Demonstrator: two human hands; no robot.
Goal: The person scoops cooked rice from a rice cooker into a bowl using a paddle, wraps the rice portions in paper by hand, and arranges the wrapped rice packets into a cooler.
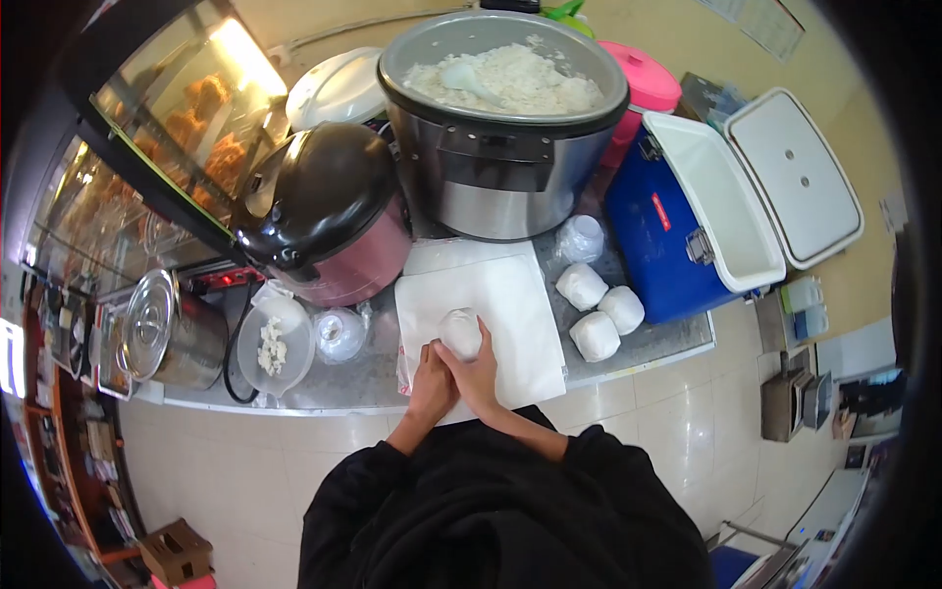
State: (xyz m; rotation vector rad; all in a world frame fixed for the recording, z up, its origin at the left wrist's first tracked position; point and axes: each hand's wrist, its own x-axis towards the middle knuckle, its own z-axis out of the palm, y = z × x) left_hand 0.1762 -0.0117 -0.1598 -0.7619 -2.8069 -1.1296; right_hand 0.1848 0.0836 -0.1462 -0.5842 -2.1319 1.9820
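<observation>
Both hands (433,383) (473,375), fingers (485,341) curled, clasp a bundle (460,332) over bare paper (518,324) near counter's edge (667,352).

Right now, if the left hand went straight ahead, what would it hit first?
The left hand would likely first meet the right hand and its white wrapped bundle; past them, perhaps the steel rice cooker, though depth is unclear.
</observation>
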